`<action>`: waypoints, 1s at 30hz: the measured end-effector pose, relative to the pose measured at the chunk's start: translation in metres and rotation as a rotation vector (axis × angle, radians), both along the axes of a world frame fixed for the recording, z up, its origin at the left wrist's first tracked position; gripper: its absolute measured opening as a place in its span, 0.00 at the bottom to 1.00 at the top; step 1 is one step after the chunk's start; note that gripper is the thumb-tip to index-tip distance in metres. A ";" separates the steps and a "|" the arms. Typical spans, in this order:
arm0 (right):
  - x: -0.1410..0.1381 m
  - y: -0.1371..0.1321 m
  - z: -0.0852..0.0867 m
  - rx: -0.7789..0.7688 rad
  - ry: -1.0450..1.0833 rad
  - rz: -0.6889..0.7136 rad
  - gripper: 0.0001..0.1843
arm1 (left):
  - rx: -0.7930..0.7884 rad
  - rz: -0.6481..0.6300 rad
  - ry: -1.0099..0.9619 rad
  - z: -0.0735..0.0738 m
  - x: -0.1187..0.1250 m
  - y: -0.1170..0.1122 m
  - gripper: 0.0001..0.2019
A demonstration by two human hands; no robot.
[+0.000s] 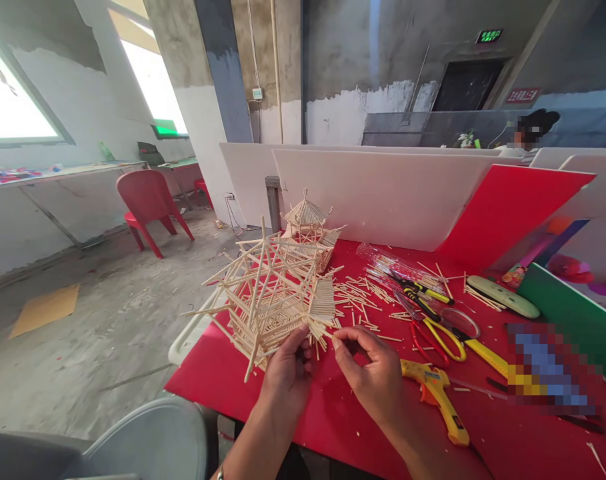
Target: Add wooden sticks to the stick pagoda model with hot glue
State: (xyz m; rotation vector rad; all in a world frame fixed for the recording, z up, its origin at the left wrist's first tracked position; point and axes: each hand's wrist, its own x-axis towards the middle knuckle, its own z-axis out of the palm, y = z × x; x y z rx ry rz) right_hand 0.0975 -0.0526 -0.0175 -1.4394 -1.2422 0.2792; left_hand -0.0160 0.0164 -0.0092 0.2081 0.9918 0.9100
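My left hand (286, 373) grips the lower edge of a tilted, unfinished stick model (267, 300) built of thin wooden sticks, held just above the red table (333, 427). My right hand (375, 373) is beside it, thumb and forefinger pinched on a short stick at the model's right corner. A finished small stick pavilion (309, 230) stands behind the model. Loose sticks (360, 297) are scattered on the table past my hands.
A yellow glue gun (440, 397) lies right of my right hand. Yellow-handled scissors (440, 327), pliers, a plastic bag and a green oval object (503, 295) lie further right. White and red boards stand behind. A red chair (147, 203) stands on the floor left; another person sits far right.
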 end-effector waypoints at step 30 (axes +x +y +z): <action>-0.002 -0.007 0.007 0.036 0.009 0.014 0.03 | -0.009 -0.013 -0.007 -0.001 -0.002 0.000 0.08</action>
